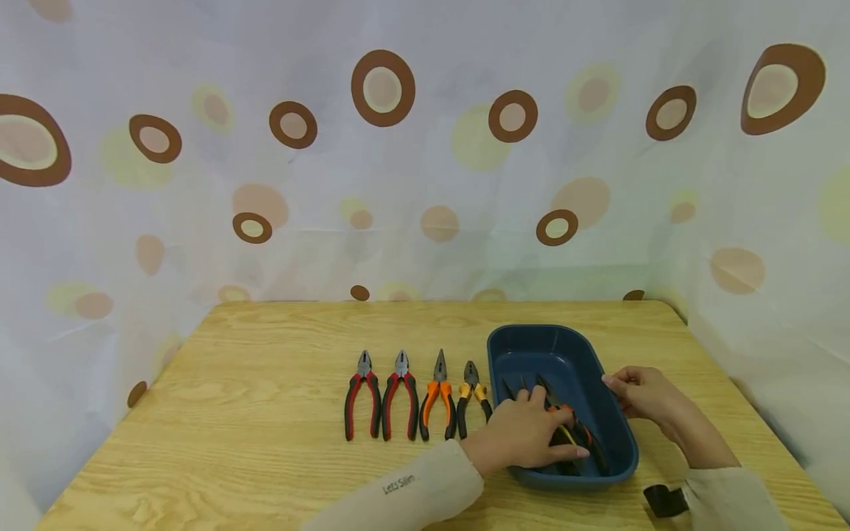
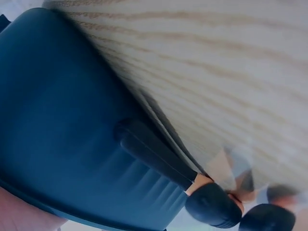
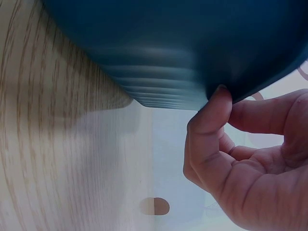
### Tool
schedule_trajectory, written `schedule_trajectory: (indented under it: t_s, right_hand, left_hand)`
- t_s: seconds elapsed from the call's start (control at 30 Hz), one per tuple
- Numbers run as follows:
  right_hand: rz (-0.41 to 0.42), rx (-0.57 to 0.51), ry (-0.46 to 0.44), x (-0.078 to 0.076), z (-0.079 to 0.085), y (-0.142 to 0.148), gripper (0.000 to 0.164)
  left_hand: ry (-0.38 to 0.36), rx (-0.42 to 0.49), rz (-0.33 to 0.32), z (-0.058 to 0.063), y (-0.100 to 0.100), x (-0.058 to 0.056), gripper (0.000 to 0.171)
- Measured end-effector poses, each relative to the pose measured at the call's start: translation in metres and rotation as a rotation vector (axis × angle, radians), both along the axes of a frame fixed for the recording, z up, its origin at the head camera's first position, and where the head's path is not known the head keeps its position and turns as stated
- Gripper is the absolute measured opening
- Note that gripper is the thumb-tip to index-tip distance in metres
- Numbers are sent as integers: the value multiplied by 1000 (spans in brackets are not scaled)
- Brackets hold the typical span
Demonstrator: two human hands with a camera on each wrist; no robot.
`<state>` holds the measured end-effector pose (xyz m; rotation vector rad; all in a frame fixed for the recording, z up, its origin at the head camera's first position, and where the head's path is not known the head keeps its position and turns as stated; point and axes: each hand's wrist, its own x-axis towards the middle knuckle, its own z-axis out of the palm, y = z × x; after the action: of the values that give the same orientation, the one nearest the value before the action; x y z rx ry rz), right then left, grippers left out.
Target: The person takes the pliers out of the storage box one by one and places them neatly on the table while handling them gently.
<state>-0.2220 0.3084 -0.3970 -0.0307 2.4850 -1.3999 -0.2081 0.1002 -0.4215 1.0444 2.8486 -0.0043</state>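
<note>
My left hand reaches over the near left rim of a dark blue plastic basin. Its fingers are down among several pliers lying inside; a yellow-and-black handle shows between thumb and index finger. I cannot tell whether the fingers close round it, since the palm hides that part. On the basin's right side, my right hand pinches the rim between thumb and bent fingers; the grip shows closely in the right wrist view, with the basin wall beside the fingertips.
Left of the basin lie pliers in a row, jaws pointing away: two red-and-black pairs, orange-and-black long-nose pliers and yellow-and-black pliers, close beside the basin. A wooden table carries everything. Patterned cloth hangs behind.
</note>
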Motion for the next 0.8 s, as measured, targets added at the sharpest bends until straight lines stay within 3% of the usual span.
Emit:
schedule_trajectory:
  t_s: [0.43,0.8]
  right_hand:
    - [3,-8,-5,0,1,1,37]
    - [-2,-4,-6,0,2,1,38]
  left_hand:
    - [-25,4,65,3,2,3,53]
    - [-5,-23,45,3,2,3,57]
